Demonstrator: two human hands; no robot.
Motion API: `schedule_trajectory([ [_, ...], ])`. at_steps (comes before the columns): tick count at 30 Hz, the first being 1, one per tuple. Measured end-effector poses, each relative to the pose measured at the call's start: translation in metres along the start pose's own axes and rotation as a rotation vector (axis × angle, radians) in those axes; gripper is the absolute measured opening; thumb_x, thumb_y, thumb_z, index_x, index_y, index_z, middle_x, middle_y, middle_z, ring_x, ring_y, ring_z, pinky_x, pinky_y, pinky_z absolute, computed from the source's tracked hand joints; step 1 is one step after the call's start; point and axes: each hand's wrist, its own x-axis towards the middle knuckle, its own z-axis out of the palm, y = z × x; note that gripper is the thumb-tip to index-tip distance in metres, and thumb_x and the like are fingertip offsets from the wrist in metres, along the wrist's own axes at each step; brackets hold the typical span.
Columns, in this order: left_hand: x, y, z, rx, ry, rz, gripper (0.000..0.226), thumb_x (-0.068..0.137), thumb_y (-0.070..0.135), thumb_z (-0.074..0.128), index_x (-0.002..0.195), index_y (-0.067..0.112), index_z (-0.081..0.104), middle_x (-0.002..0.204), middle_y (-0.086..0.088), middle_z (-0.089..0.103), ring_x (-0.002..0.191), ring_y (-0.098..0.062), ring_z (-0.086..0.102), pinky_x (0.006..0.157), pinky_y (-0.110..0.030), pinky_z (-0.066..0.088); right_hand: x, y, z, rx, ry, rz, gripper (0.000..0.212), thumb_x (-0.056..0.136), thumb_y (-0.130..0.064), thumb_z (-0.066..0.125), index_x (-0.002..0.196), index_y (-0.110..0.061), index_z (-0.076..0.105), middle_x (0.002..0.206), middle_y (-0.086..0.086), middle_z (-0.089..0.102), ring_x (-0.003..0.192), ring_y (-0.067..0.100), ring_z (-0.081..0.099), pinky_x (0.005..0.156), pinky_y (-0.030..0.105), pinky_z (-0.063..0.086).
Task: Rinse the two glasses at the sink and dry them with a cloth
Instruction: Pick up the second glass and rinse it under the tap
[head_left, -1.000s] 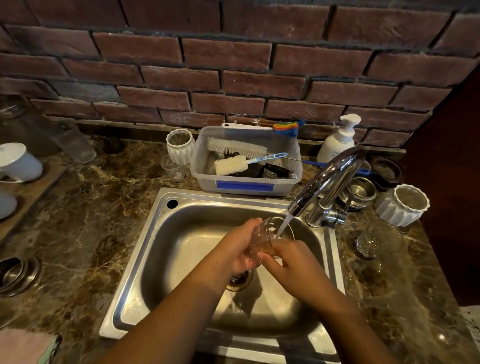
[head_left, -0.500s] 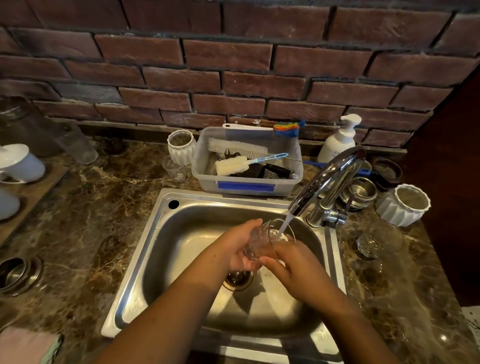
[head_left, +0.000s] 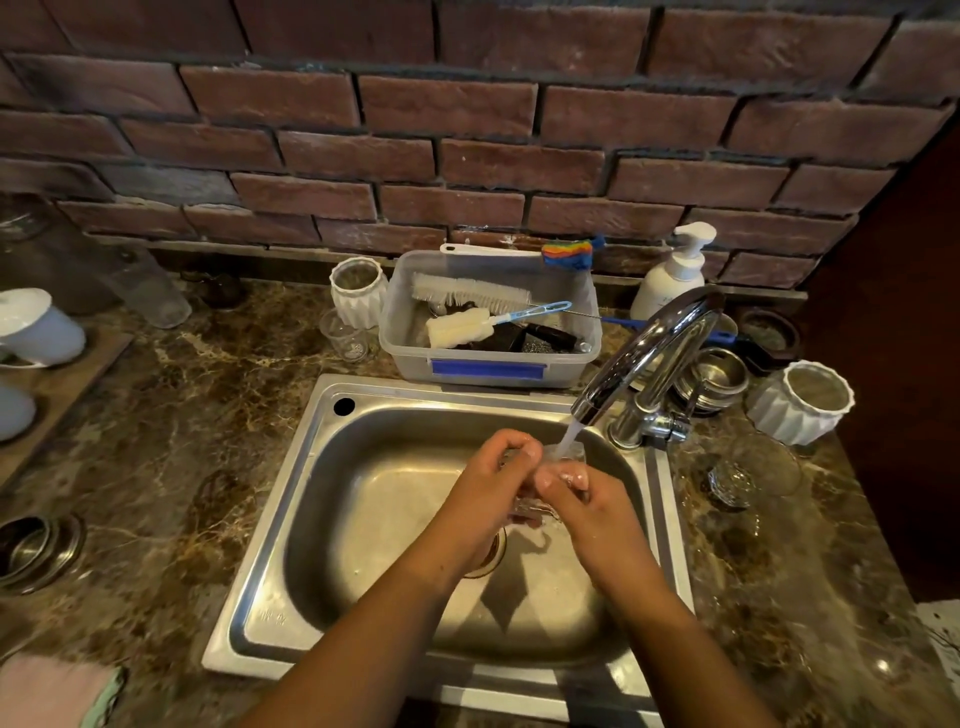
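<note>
Holding a clear glass (head_left: 563, 457) over the steel sink (head_left: 332, 467) at centre frame, both hands wrapped around it: left hand (head_left: 493, 483) curled on its left side, fingers closed over the wall; right hand (head_left: 587, 499) clasped on its right side, wet fingertips (head_left: 569, 475) pressed near the rim. Catching the stream from the chrome tap (head_left: 644, 358), which arches in from right of centre and ends just above the glass. Mostly hidden by the fingers, so only the rim and a bit of the base visible; tilt hard to judge. Lying on its side on the marble counter (head_left: 208, 415) at right of the sink, just below the tap base: second glass (head_left: 748, 473), apart from the hands. Sitting at the lower left corner of the frame, partly cut off: pink cloth (head_left: 47, 691) with a green edge. Standing behind the sink, against the brick wall (head_left: 467, 130) at upper centre: clear plastic tub (head_left: 488, 364) holding brushes and a sponge wand. Standing to the right of the tub: white pump bottle (head_left: 675, 275). Resting at far right, near the second glass: white ribbed pot (head_left: 805, 410); another like it at the tub's left. Showing below the hands: sink drain (head_left: 491, 556), partly covered by the left wrist.
</note>
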Motion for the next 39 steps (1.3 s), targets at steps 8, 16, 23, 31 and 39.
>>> schedule_trajectory([
  [8,-0.020,0.003,-0.002,0.051,0.168,0.025,0.014,0.099,0.031,0.061,0.108,0.022,0.064,0.113,-0.004,0.065,0.100,-0.024,0.068,0.066,-0.028,0.061,-0.009,0.012,0.009,0.204,0.121,0.067,0.035,0.087,-0.020,0.075,0.118,-0.026,0.062,0.114,-0.003,0.073,0.111,0.015,0.068,0.094,0.034,0.053],
  [16,-0.038,-0.002,-0.019,0.200,0.182,0.148,0.014,0.090,0.022,0.073,0.104,0.023,0.069,0.100,0.003,0.071,0.095,-0.013,0.069,0.081,-0.032,0.059,-0.028,0.026,0.027,0.475,0.050,0.279,0.093,0.060,-0.044,0.089,0.142,-0.029,0.049,0.134,0.007,0.065,0.120,0.026,0.065,0.106,0.056,0.049],
  [23,-0.065,0.001,-0.027,0.245,0.144,0.196,0.023,0.087,0.019,0.076,0.108,0.023,0.067,0.103,0.009,0.070,0.092,0.004,0.065,0.077,-0.010,0.050,-0.051,0.022,0.033,0.671,0.006,0.329,0.050,0.078,-0.011,0.074,0.122,-0.027,0.058,0.126,0.013,0.067,0.119,0.031,0.063,0.094,0.046,0.054],
  [31,-0.089,0.004,-0.027,0.250,0.157,0.153,0.046,0.085,0.027,0.078,0.125,0.031,0.057,0.117,0.006,0.064,0.105,-0.008,0.064,0.076,-0.017,0.055,-0.068,0.023,0.033,0.782,-0.042,0.367,0.058,0.079,-0.002,0.071,0.134,-0.010,0.056,0.125,0.021,0.070,0.116,0.037,0.067,0.106,0.051,0.049],
  [39,-0.092,-0.001,-0.023,0.244,0.076,0.027,0.031,0.090,0.029,0.073,0.118,0.019,0.066,0.111,-0.004,0.069,0.087,-0.016,0.072,0.065,-0.022,0.061,-0.073,0.030,0.026,0.693,0.034,0.310,0.079,0.070,-0.003,0.077,0.143,-0.009,0.048,0.129,0.026,0.064,0.110,0.037,0.069,0.094,0.048,0.056],
])
